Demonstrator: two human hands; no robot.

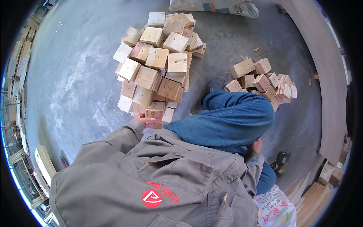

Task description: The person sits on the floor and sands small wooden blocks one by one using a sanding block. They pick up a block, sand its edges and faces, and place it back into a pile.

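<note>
A tall heap of square wooden blocks (151, 56), many with a small dark hole or dot in the face, lies on the floor in front of me. At its near end my left hand (143, 118) is closed on the edge of a reddish-grained wooden block (154, 123). That block touches or lies close against the heap. My right hand (256, 146) is beside my bent leg in blue jeans; its fingers are hidden behind the leg, so what it holds, if anything, does not show.
A smaller pile of wooden blocks (264, 81) lies at the right, past my knee (261, 108). A pale sack (215, 6) lies at the far edge. Near my right side are a dark cylindrical object (281, 160), a printed plastic bag (278, 208) and wood strips (315, 202). Boards (45, 164) stand at the left.
</note>
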